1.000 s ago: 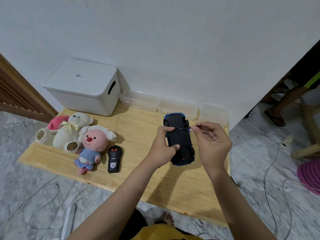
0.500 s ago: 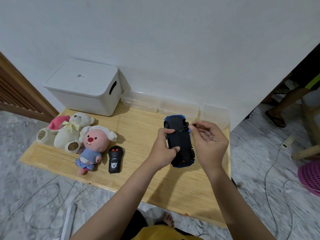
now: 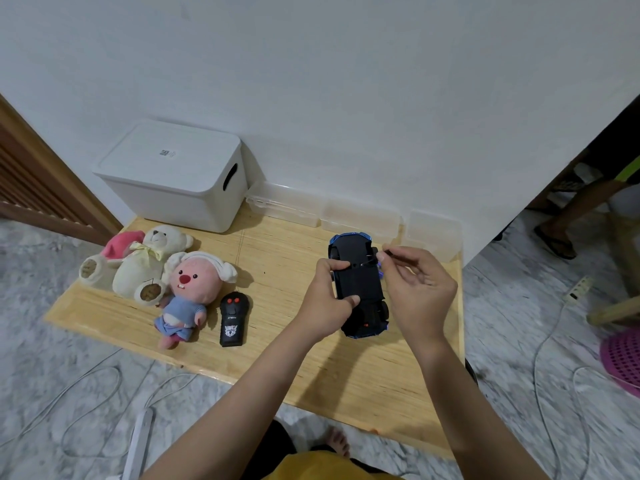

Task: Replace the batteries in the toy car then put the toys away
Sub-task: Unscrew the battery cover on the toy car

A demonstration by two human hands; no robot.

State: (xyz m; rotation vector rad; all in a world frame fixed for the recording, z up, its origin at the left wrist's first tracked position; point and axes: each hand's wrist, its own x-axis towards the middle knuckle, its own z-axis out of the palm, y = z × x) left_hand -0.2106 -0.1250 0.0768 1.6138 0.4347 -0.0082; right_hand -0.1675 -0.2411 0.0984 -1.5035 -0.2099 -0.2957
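Head view
Toy car (image 3: pixel 358 282): black with blue trim, turned underside up on the wooden table (image 3: pixel 363 368), toward its far right part, nose pointing at the wall.
Left hand (image 3: pixel 327 297): grips the car from its left side, fingers curled over the chassis, thumb against the near part.
Right hand (image 3: pixel 420 289): pinches a thin dark screwdriver (image 3: pixel 389 255) between thumb and forefinger; its tip rests at the car's underside near the front wheels.
Remote control (image 3: pixel 234 318): black, lying flat left of the car, well apart from it.
Plush toys: a pink-faced doll (image 3: pixel 192 289) just beside the remote, a cream teddy bear (image 3: pixel 149 263) touching it further left.
Storage box (image 3: pixel 176 174): white, lidded, at the table's far left corner against the wall.
Clear containers (image 3: pixel 360 218): a row along the wall behind the car.
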